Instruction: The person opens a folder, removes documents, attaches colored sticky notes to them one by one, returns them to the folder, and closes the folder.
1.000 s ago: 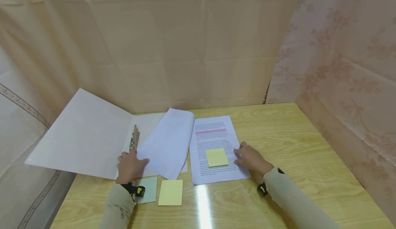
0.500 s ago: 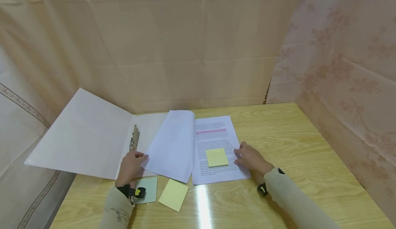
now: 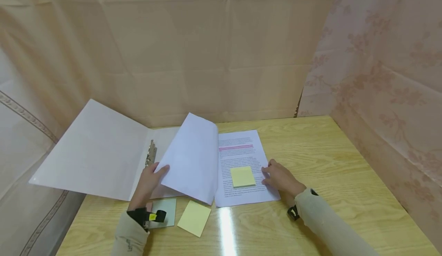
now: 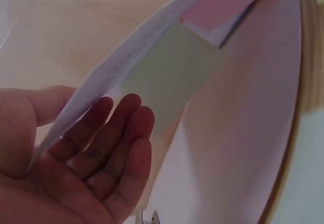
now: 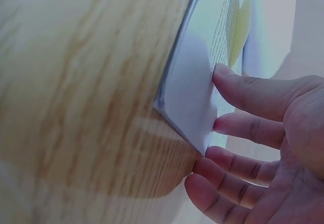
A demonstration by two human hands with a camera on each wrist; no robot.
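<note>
My left hand [image 3: 146,184] pinches the left edge of a white printed sheet [image 3: 195,158] that is folded over leftward, thumb on one face and fingers on the other. In the left wrist view, a pale green sticky note [image 4: 169,77] and a pink note [image 4: 228,4] show under the lifted sheet. My right hand [image 3: 282,178] rests its fairly straight fingertips on the right edge of a stack of printed pages [image 3: 236,157]. A yellow sticky note [image 3: 243,176] lies on the top page, below a pink highlighted line.
A white ring binder [image 3: 94,152] lies spread at the left, its metal rings [image 3: 150,154] partly behind the left hand. A pale green pad [image 3: 168,213] and a yellow sticky pad [image 3: 194,218] lie at the front of the wooden table [image 3: 331,171]. Curtains [image 3: 221,56] hang behind.
The left hand has gone from resting by the binder rings to pinching the turned sheet, and has raised its edge. The front yellow pad has rotated. The right hand stays put.
</note>
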